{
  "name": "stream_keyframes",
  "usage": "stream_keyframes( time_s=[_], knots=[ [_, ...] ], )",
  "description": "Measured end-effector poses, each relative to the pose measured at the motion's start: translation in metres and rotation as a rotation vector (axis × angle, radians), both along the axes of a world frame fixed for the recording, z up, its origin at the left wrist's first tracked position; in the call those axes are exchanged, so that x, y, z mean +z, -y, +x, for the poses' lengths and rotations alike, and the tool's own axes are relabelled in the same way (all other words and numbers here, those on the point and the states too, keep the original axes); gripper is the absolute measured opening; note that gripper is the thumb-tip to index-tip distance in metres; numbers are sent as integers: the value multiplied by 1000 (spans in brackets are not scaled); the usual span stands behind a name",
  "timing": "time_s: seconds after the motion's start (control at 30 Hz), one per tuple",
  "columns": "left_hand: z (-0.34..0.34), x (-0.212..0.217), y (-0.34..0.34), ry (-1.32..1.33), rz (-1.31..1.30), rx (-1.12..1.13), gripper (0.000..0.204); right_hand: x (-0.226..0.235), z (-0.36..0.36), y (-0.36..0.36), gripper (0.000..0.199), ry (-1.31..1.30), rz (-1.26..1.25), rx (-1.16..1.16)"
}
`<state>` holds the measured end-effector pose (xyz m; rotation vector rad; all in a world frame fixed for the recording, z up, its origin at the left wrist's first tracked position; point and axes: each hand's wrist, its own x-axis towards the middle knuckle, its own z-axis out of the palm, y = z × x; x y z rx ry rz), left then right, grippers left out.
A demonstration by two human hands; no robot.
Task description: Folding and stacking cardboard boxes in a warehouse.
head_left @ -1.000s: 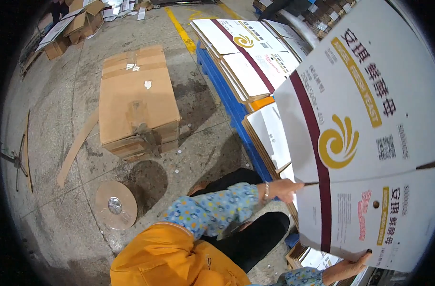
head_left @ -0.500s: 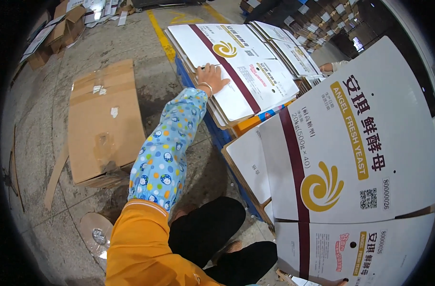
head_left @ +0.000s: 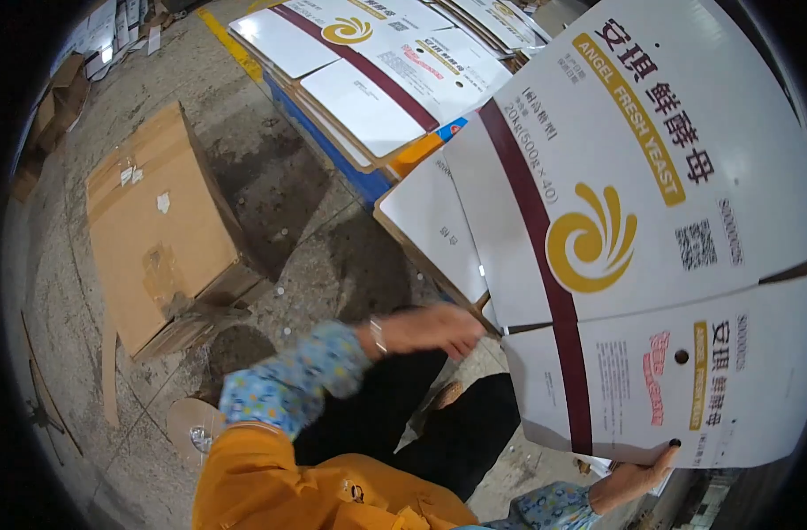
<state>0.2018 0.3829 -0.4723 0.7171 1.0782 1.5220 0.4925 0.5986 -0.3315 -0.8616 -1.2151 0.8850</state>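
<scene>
A large white flattened carton (head_left: 615,265), with a maroon stripe and a gold swirl, stands tilted up on my right side. At its lower edge my right hand (head_left: 635,483) grips the cardboard, thumb on the printed face and fingers hidden behind. My left hand (head_left: 439,330) is in front of my knees, close to the carton's left edge; motion smears its fingers, and whether it touches cannot be made out. Beyond lies a stack of similar flattened cartons (head_left: 377,102). Another white cardboard sheet (head_left: 434,225) lies partly behind the held carton.
A closed brown cardboard box (head_left: 156,230) rests on the concrete floor (head_left: 324,274) at left. A blue pallet edge (head_left: 319,146) shows under the stack. Near my left sleeve is a roll of tape (head_left: 194,427). Torn brown cartons (head_left: 59,110) lie at the far left.
My left hand has left the carton stack and come back toward my knees. My right hand has come into view at the held carton's lower edge. The view has shifted, with the stack now higher.
</scene>
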Motion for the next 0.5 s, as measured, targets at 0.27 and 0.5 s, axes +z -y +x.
stream_keyframes(
  time_s=[0.27,0.5],
  knots=[
    [98,-38,-102,650,-61,241,65,10,18,26,31,206,231,-254],
    [104,-28,-113,502,-22,170,68,3,29,35,28,660,379,-447]
  ],
)
